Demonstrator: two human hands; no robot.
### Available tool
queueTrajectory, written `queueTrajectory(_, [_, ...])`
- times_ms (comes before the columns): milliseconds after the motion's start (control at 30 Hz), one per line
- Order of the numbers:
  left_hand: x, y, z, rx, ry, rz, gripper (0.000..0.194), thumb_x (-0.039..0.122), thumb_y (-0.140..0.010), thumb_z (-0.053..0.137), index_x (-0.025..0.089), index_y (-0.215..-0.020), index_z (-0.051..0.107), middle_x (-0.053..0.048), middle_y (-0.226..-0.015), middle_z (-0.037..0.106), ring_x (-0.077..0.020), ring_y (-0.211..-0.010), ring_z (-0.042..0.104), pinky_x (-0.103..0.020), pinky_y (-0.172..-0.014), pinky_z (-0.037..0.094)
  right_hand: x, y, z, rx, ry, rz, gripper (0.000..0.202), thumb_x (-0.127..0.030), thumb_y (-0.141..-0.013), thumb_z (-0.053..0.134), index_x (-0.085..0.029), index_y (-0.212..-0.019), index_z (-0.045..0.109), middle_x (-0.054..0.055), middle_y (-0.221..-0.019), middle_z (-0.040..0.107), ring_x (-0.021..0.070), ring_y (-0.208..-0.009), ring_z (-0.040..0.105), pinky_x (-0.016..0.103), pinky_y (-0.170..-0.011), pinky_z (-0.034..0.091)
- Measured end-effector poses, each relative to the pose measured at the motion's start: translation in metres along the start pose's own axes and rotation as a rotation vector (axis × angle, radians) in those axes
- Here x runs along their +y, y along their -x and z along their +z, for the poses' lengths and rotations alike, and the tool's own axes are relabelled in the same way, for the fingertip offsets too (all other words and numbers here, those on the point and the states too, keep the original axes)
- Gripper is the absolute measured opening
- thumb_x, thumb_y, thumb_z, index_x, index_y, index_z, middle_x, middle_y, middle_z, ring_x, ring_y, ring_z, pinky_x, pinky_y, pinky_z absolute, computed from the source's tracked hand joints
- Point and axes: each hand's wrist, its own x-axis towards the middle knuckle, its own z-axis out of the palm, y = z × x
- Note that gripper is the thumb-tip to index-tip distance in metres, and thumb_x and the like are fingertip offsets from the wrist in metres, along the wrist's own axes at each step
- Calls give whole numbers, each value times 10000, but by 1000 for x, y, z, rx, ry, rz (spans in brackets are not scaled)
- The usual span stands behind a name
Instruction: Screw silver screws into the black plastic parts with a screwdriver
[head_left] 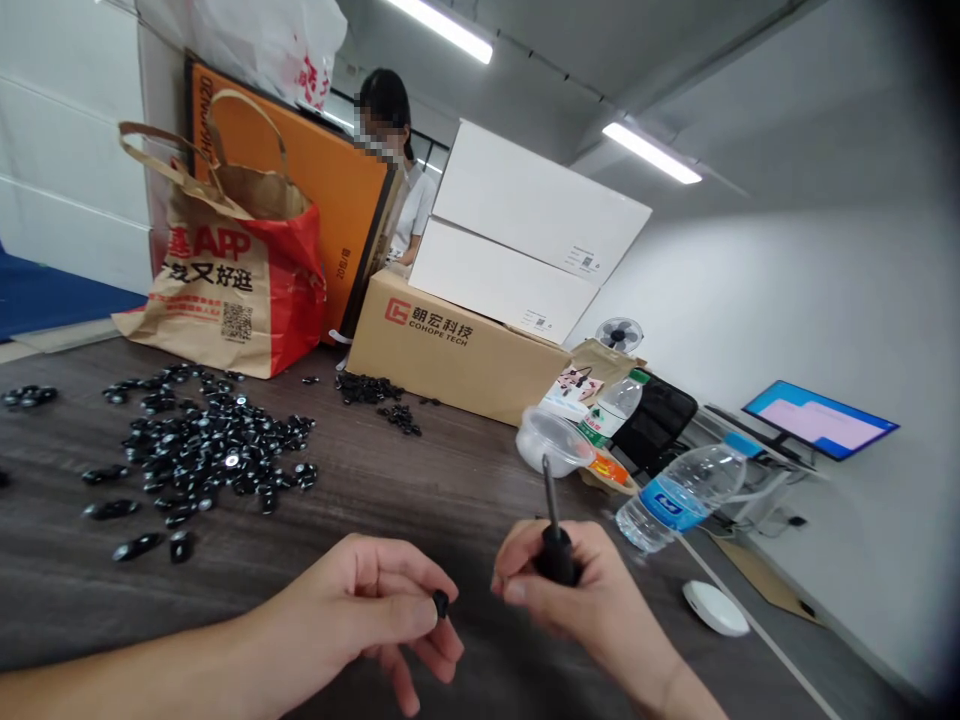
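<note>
Between the thumb and index finger of my left hand (390, 610) is a small black part (440, 603); the other fingers are spread below it. My right hand (574, 590) is wrapped round the black handle of a screwdriver (556, 530), whose metal shaft points up. The thumb and index finger of that hand are pinched together, and whether something tiny sits between them cannot be made out. A large pile of small black parts with shiny metal spots (217, 450) lies on the dark table (360, 500) to the left, beyond my left forearm.
Smaller black parts (369, 388) lie before a cardboard box (457, 350) bearing white boxes (525, 220). A paper bag (225, 270) stands at the back left. On the right are a plastic tub (553, 442), water bottles (679, 495) and a white device (715, 608). A person (412, 200) sits behind the boxes.
</note>
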Motion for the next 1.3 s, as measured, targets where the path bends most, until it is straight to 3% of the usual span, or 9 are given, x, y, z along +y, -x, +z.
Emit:
queueTrajectory(167, [-3, -2, -1, 20, -6, 10, 196, 278, -776, 820, 135, -899, 767, -97, -809, 786, -223, -776, 720, -272, -566, 561, 16, 8, 30, -57, -233, -30, 117, -241, -730, 855, -173, -767, 767, 7, -667, 706, 42, -431, 415, 165, -361, 268])
queueTrajectory(300, [-5, -2, 1, 85, -28, 25, 195, 298, -734, 854, 134, -821, 795, -55, -725, 733, -184, -707, 655, -269, -556, 558, 26, 7, 37, -88, -404, -43, 97, -164, -720, 854, -184, -751, 763, -15, -716, 652, 36, -468, 433, 156, -385, 298])
queueTrajectory(467, [-3, -3, 4, 77, -20, -16, 290, 385, -666, 898, 127, -766, 811, -73, -712, 748, -181, -680, 659, -283, -617, 545, 29, 4, 43, -135, -535, -31, 108, -159, -699, 867, -190, -754, 779, -30, -721, 596, 25, -449, 426, 160, -381, 303])
queueTrajectory(800, [-6, -6, 2, 111, -61, -45, 277, 382, -653, 892, 138, -766, 825, -69, -691, 764, -181, -651, 668, -300, -659, 535, 37, 3, 44, -159, -573, 22, 103, -163, -710, 863, -189, -757, 775, -33, -696, 583, 26, -445, 453, 161, -382, 299])
queueTrajectory(1300, [-10, -6, 1, 81, -51, -15, 139, 263, -695, 814, 137, -752, 816, -53, -653, 746, -172, -630, 664, -285, -636, 533, 37, -1, 50, -144, -566, 29, 142, -233, -618, 899, -262, -728, 814, -43, -692, 545, 30, -420, 393, 190, -348, 256])
